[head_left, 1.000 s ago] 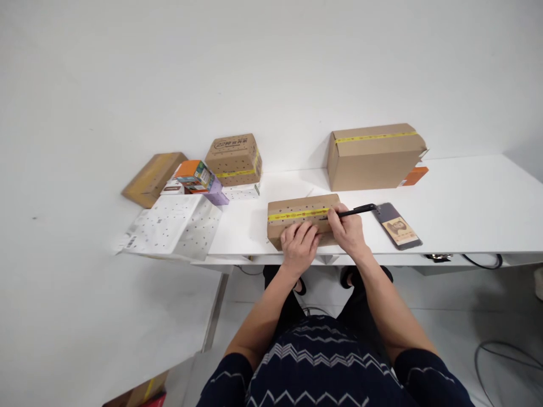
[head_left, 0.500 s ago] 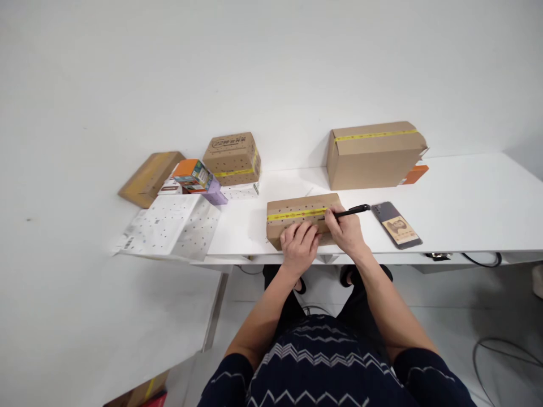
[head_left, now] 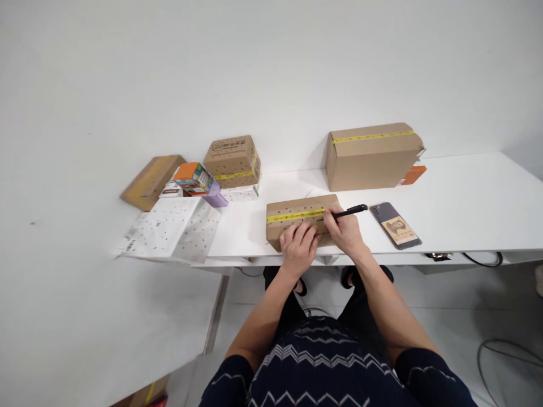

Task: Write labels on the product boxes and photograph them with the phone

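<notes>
A small brown cardboard box point(head_left: 297, 206) with a strip of yellow tape along its top lies at the front of the white table. My left hand point(head_left: 299, 246) grips its front side, fingers bent over the top edge. In my right hand point(head_left: 344, 230) is a black pen point(head_left: 355, 210), held in a writing grip and slanting up to the right. The pen's tip is close to the box's top near the tape; whether it touches cannot be made out. My right fingers rest at the box's right end.
Right of the hands lies a phone point(head_left: 396, 226). Behind stands a larger carton point(head_left: 369, 164) with an orange piece point(head_left: 412, 176) beside it. Leftward are a taped box point(head_left: 232, 161), a small orange box point(head_left: 193, 176), a flat package point(head_left: 150, 181) and a white spotted parcel point(head_left: 169, 229) over the table's edge.
Both hands stay at the box, and the pen keeps nearly the same slant. The whole view has shifted very slightly.
</notes>
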Motion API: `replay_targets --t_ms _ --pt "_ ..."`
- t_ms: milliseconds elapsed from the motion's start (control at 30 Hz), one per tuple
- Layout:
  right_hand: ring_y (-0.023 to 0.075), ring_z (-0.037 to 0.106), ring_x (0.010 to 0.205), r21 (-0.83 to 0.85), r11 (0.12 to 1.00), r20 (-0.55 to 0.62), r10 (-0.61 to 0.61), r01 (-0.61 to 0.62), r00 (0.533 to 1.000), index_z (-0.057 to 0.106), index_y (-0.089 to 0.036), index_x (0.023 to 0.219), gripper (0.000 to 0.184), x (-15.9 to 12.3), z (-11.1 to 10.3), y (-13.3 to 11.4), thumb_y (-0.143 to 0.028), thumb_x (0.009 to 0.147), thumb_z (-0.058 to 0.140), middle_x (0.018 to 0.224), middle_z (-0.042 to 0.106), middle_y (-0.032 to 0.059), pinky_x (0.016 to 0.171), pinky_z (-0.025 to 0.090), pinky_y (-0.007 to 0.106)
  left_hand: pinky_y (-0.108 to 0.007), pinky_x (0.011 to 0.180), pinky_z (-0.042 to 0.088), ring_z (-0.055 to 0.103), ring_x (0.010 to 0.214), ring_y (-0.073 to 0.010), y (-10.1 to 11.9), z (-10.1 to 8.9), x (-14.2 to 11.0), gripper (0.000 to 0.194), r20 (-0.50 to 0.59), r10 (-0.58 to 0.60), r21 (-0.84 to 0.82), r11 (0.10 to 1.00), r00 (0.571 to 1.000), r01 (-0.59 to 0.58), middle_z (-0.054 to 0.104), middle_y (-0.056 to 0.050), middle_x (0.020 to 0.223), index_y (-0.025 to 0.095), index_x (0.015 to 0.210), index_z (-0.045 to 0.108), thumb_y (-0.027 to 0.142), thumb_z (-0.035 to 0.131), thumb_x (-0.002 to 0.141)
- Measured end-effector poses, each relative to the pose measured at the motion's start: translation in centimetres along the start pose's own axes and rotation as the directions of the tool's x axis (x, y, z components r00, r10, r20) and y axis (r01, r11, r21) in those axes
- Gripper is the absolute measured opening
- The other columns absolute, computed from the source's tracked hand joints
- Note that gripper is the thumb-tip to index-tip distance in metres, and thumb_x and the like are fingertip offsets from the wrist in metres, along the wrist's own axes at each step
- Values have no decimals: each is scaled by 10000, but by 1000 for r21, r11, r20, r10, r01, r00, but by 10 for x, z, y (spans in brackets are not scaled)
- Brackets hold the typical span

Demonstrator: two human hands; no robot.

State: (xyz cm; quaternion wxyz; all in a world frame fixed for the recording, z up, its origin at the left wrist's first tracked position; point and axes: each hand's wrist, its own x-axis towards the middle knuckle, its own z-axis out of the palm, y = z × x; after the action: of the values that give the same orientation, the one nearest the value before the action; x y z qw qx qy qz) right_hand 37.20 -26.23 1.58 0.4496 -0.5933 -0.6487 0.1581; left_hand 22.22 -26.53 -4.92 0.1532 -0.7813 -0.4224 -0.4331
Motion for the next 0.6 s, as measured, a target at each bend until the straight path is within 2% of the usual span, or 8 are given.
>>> replay_targets --t_ms 100,167,300,367,433,467,533,600 --pt "130 486 534 63 997 5 35 -36 999 480 -225 701 253 -2 -1 -1 -383 883 403 573 520 -15 537 356 239 -369 945 357 579 1038 -225 0 0 -1 234 18 -8 -6 1000 1000 8 707 -49 1071 253 1053 692 326 610 847" --pt "121 471 506 197 974 -39 122 -112 992 480 -223 703 269 -4 -1 0 -412 883 419 552 514 -25 510 359 234 -373 948 354 580 1036 -228 -1 0 -1 228 33 -10 2 1000 999 10 705 -55 1074 256 1044 698 334 604 851" --pt "102 418 424 570 799 -172 343 -191 924 457 -227 726 258 -4 -9 11 -434 876 421 532 493 -47 412 316 218 -368 939 354 579 1034 -229 -1 -1 -1 223 23 0 5 1000 1000 0 708 -54 1062 255 1036 699 332 614 845" --pt "93 411 413 635 753 -239 403 -172 883 438 -226 718 250 -4 -19 23 -423 870 413 577 518 -38 396 298 216 -365 932 355 578 1032 -229 -1 -1 0 227 0 9 -5 1000 1000 -9 711 -50 1053 252 1042 693 325 626 837" --pt "92 425 426 557 796 -247 433 -239 867 439 -218 699 267 -6 -30 40 -418 871 405 600 538 -21 411 305 218 -363 923 357 579 1021 -229 -1 -1 0 227 -24 16 -12 1000 1000 -17 714 -47 1045 247 1040 689 317 635 831" --pt "98 440 440 446 838 -212 441 -315 872 449 -212 687 275 -8 -35 49 -412 872 410 588 538 -15 432 317 222 -362 919 357 580 1014 -228 -1 -1 0 226 -33 18 -12 1000 999 -19 716 -46 1042 245 1038 689 313 639 828" --pt "124 496 498 94 885 -81 463 -456 883 478 -199 677 266 -12 -38 67 -382 867 442 572 550 5 493 348 239 -361 919 357 578 1005 -224 0 0 1 225 -49 22 -9 1000 999 -22 718 -43 1035 242 1034 689 308 646 823" --pt "174 573 611 -275 829 36 515 -487 857 519 -185 738 224 -16 -34 83 -362 866 471 642 609 55 559 372 267 -358 923 356 576 1006 -220 0 0 1 224 -59 25 -4 1000 998 -25 719 -40 1029 241 1030 690 306 651 819"
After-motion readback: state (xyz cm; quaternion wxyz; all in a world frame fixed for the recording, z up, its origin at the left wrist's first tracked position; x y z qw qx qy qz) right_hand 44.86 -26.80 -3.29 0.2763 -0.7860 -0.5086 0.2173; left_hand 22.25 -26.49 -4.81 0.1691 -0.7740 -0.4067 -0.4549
